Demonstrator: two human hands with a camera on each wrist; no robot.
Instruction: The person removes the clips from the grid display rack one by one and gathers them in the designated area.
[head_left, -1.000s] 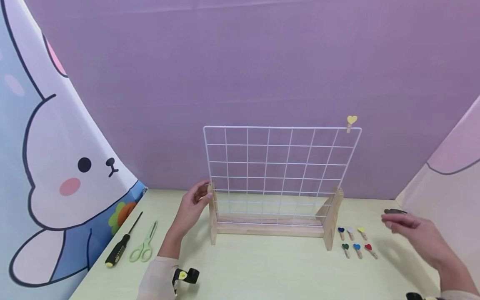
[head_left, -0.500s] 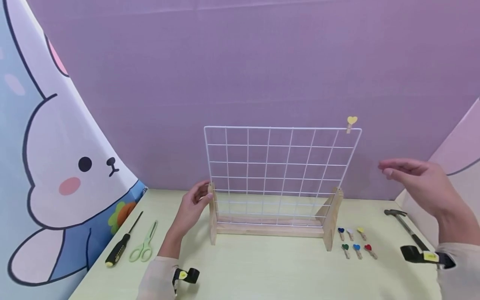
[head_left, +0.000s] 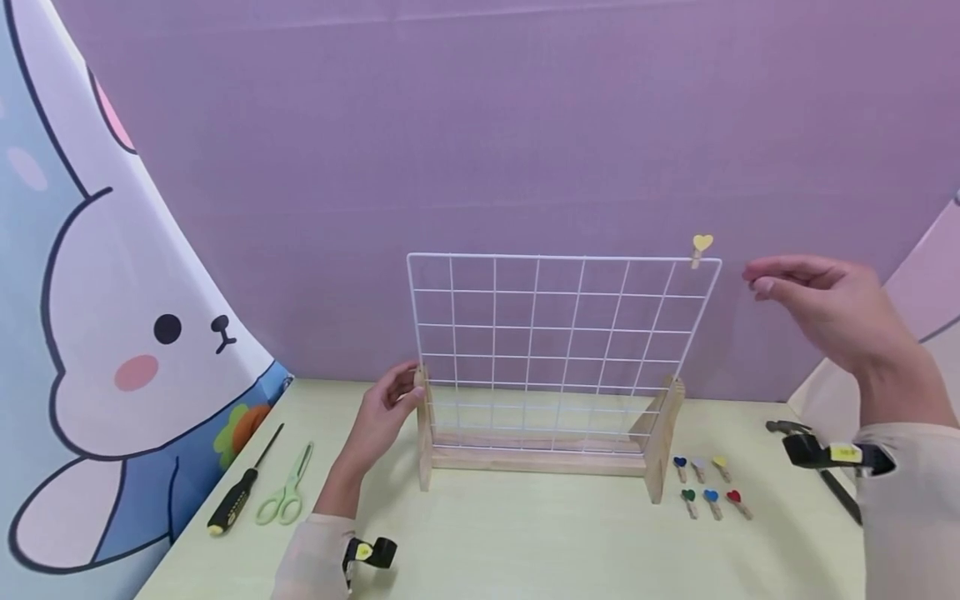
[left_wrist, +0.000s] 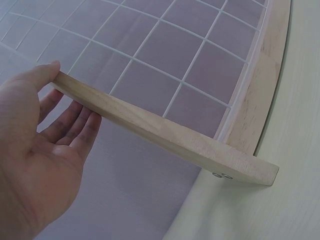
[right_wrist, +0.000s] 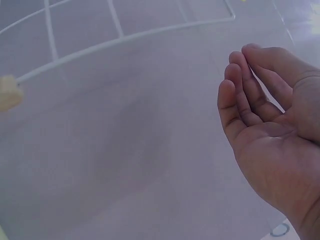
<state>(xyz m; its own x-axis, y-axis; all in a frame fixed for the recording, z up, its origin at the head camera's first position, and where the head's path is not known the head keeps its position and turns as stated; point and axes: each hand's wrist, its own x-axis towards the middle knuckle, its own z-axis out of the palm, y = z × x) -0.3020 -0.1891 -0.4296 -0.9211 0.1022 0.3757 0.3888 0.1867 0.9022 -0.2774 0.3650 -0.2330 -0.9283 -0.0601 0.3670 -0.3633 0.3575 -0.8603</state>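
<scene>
A white wire grid panel stands upright in a light wooden stand. My left hand pinches the top of the stand's left upright, thumb above and fingers beneath in the left wrist view. A clothespin with a yellow heart is clipped on the grid's top wire near its right corner. In the air just right of that corner is my right hand, its fingers loosely bent, nothing showing between them.
Several small heart clothespins lie in two rows right of the stand. Behind my right wrist is a partly hidden hammer. A screwdriver and green scissors lie on the left. A purple cloth hangs behind.
My right hand has risen from beside the clothespins on the table to the height of the grid's top edge, uncovering part of the hammer. My left hand stays on the upright.
</scene>
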